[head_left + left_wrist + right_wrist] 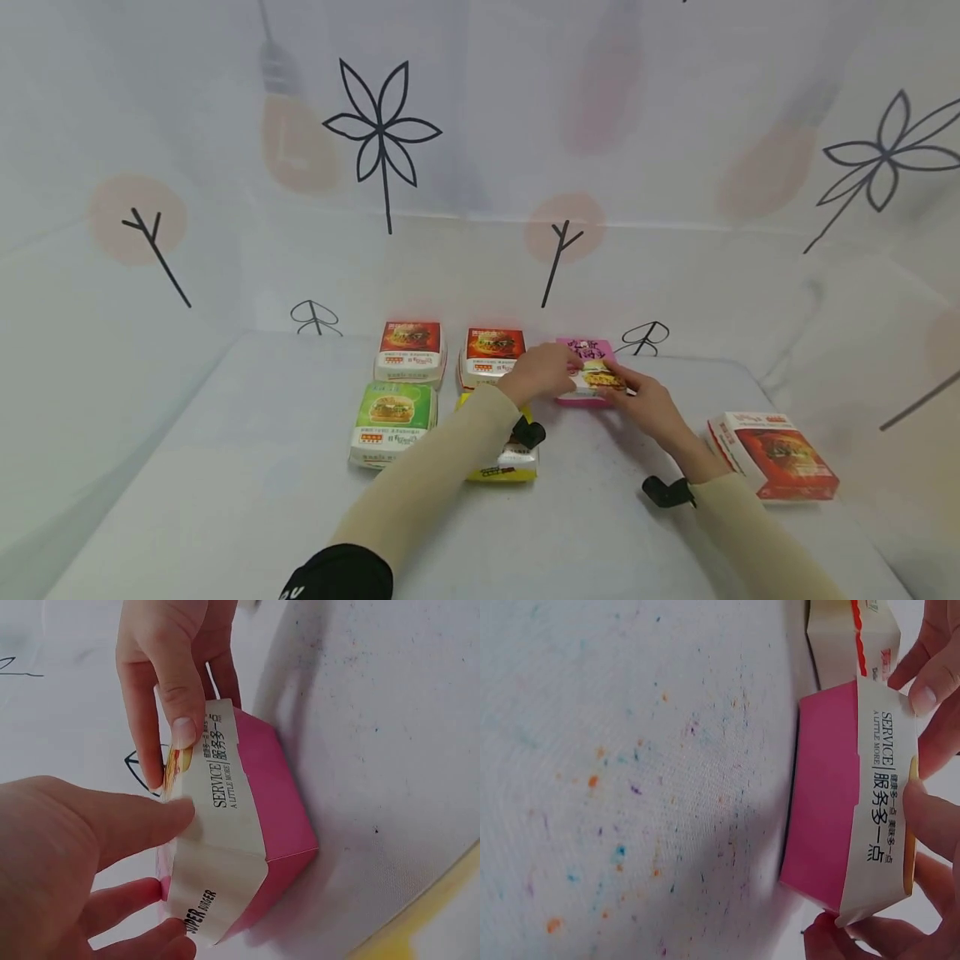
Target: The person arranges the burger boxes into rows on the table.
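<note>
A pink and white burger box [590, 368] rests on the white table at the back right of a group of boxes. My left hand [542, 372] grips its left end, the thumb on the lid and the fingers along the side. At the opposite end my right hand [651, 408] holds the box, thumb on the lid's front edge and fingers behind. In the left wrist view the lid's white flap [225, 817] lies over the pink base [274, 787]. The right wrist view shows both thumbs on the lid [881, 802].
Two red and white burger boxes, one at the back left [408, 352] and one in the middle [491, 346], stand behind a green one [393, 417] and a yellow one [510, 468], which my left forearm partly covers. Another red box [772, 454] sits near the table's right edge.
</note>
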Demonstrator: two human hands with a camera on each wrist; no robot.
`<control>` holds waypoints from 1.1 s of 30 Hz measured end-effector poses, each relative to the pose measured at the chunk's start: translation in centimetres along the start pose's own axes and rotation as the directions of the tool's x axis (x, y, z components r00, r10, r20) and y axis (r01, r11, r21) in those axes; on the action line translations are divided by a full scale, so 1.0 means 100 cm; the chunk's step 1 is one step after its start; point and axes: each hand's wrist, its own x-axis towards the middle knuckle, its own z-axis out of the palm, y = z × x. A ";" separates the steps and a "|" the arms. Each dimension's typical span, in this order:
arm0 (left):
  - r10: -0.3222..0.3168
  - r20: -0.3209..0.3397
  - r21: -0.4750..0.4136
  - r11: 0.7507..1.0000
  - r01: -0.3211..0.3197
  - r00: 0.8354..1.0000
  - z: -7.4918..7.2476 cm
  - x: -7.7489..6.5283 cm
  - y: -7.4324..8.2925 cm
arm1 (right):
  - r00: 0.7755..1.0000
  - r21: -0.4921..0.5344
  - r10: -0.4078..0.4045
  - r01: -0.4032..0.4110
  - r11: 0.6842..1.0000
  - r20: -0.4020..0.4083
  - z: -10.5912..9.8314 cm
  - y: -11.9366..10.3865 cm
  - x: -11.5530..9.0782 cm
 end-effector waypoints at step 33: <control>-0.042 0.033 -0.066 0.997 0.044 0.999 -0.004 -0.002 -0.004 | 0.983 -0.104 0.031 -0.051 0.993 -0.183 -0.095 0.031 -0.074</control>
